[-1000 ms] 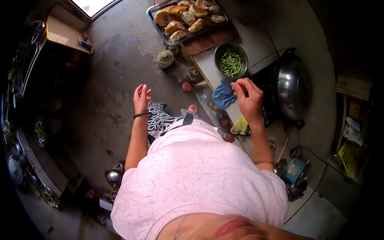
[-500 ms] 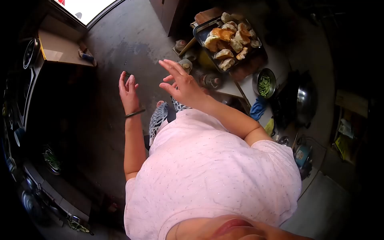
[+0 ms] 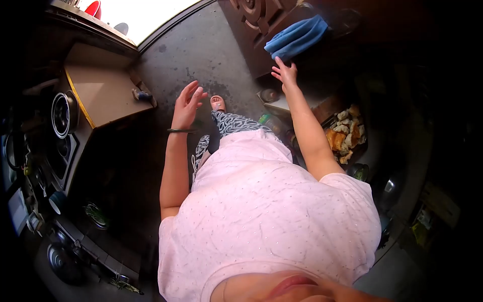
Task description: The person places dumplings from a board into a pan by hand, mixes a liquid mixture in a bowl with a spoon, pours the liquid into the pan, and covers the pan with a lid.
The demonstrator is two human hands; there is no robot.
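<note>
A blue cloth point(image 3: 297, 38) hangs at the upper right, by the carved brown door. My right hand point(image 3: 286, 75) reaches up just below the cloth, fingers apart and holding nothing; whether the fingertips touch it I cannot tell. Over the grey floor my left hand point(image 3: 187, 105) is raised in the air with its fingers loosely curved and apart, empty, a dark bangle point(image 3: 181, 131) on the wrist.
The brown door point(image 3: 251, 30) stands at the top. A tray of bread-like pieces point(image 3: 346, 133) lies right of my right arm. On the left are a counter point(image 3: 103, 90) and a round metal pan point(image 3: 63, 115). One sandalled foot point(image 3: 217, 103) shows on the floor.
My right hand has stretched up and right, toward the blue cloth now in view. My left hand has shifted right. The view has turned, with the tray lower and a foot stepping forward.
</note>
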